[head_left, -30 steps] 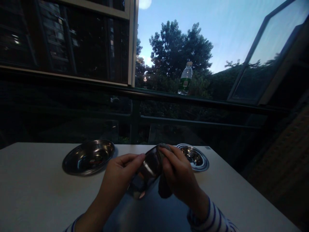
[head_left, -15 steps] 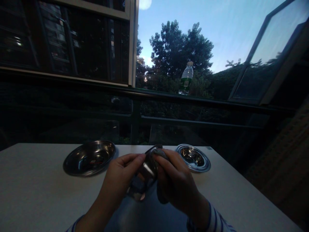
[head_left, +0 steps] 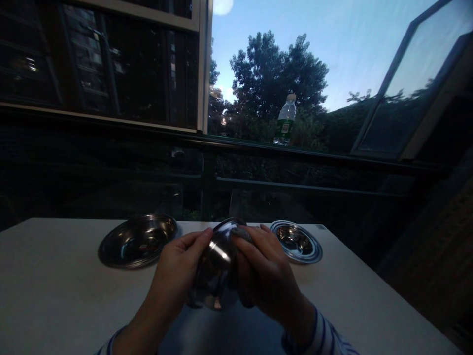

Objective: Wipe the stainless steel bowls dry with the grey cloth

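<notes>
L hand pinches metal bowl by its rim, likely steadying it; R hand, fingers curled, presses grey cloth on it. Big basin left of bowl, dishes right, probably for elbow room.

The table lies open right of the hands. The big bowl blocks the far left; the small bowl, seemingly on plates, the far right.
</notes>
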A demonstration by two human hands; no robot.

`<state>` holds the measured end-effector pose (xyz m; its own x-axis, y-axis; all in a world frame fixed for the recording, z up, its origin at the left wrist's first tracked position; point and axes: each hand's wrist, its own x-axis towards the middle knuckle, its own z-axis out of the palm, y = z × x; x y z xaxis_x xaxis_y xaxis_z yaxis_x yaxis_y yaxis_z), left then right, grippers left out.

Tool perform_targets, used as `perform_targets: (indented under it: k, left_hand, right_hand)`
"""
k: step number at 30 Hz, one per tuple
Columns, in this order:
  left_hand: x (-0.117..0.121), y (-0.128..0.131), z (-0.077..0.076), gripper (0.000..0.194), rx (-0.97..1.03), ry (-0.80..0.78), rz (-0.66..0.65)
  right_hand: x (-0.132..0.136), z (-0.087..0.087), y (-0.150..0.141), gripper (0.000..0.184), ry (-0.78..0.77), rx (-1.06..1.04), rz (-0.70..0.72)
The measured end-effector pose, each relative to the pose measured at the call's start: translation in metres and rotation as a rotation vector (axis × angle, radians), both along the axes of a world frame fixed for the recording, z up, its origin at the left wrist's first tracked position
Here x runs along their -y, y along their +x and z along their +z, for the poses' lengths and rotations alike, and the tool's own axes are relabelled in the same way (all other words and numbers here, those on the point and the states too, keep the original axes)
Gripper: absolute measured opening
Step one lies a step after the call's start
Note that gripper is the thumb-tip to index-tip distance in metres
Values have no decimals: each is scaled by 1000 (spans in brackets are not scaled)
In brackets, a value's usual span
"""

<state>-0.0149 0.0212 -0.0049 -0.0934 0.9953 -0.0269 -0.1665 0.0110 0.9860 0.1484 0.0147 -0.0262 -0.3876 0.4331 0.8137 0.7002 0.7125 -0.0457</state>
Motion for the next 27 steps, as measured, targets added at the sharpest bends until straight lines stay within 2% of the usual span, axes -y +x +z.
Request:
perform_targets:
  k: [3,8,10,12,16,18,24,27]
  left_hand:
    - [0,0,-1,25,40,-16,15]
    - [-2,-1,-2,24,76,17,6]
    - [-2,-2,-2,24,92,30,-12]
    - [-3,-3,-1,23,110,22,-32]
    - [-6,-6,1,21,158,-17,-27]
    - [-6,-7,1,20,184,-21,-29]
    - [-4,-7,-3,22,134,16,-105]
    - [-4,-9,0,23,97,18,-82]
  right_hand:
    - [1,2,1,30,-29,-20,-20]
    - [13,-2,-11,30,44,166,148]
    - [13,-2,-11,30,71,178,181]
    - [7,-1,-6,30,55,101,171]
    - [-8,3,7,29,-67,-151,49]
    - [-8,4,7,29,-90,-185,38]
    - [8,9,-4,30,-36,73,199]
    - [2,9,3,31,-42,53,174]
